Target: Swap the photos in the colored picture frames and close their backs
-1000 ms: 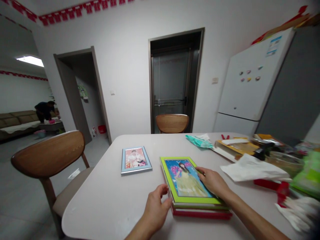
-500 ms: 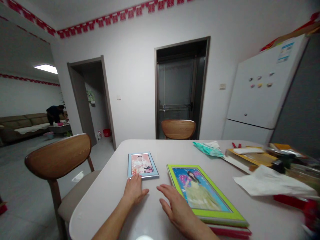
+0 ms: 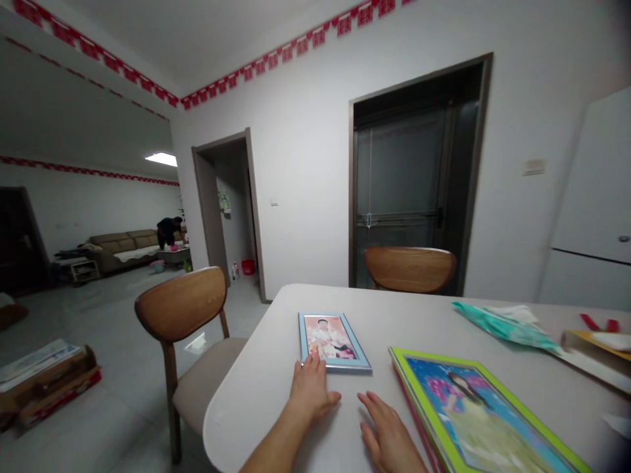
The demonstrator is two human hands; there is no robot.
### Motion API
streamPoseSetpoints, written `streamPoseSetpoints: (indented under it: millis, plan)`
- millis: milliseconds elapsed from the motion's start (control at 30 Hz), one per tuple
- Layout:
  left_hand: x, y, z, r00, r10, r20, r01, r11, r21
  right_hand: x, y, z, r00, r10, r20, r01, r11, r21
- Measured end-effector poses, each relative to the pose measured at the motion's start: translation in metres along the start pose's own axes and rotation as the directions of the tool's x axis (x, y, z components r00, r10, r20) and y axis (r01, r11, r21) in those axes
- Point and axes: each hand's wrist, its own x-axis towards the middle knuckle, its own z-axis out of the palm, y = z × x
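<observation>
A small blue-framed photo [image 3: 333, 341] lies flat on the white table [image 3: 276, 387]. My left hand [image 3: 310, 393] rests flat just before it, fingertips touching the frame's near edge, fingers open. My right hand [image 3: 388, 435] lies flat on the table to the right, fingers stretched out, holding nothing, close to the left edge of a large green-framed picture [image 3: 483, 417]. That green frame sits on top of a red-edged frame, partly cut off at the bottom right.
A wooden chair [image 3: 185, 315] stands at the table's left side, another chair [image 3: 410, 268] at the far end. A teal packet [image 3: 500, 325] and a yellow box [image 3: 591, 348] lie at the right. A person bends over a low table in the far room.
Both hands left the green frame and moved left; the left hand now touches the blue frame's near edge. The view has swung left.
</observation>
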Motion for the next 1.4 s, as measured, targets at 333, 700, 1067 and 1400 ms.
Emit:
streamPoseSetpoints:
  millis: [333,700,1067,1400]
  plan:
    - [0.003,-0.004,-0.004,0.999,-0.003,0.037,0.003,1.0,0.01,0.0,-0.003,0.0,0.989,0.019,-0.146,-0.004,0.995,0.101]
    - [-0.057,0.017,-0.018,0.999,-0.013,-0.039,0.014,0.999,0.039,0.001,-0.009,-0.017,0.983,0.132,-0.128,-0.12,0.988,0.097]
    - [-0.13,0.019,0.029,0.999,0.026,0.018,-0.023,0.984,-0.174,-0.034,-0.054,-0.036,0.983,0.156,0.099,-0.18,0.93,0.32]
    - [-0.153,0.022,-0.004,0.947,0.146,-0.287,-0.194,0.97,-0.145,-0.04,-0.07,-0.07,0.932,0.26,0.254,-0.363,0.672,0.645]
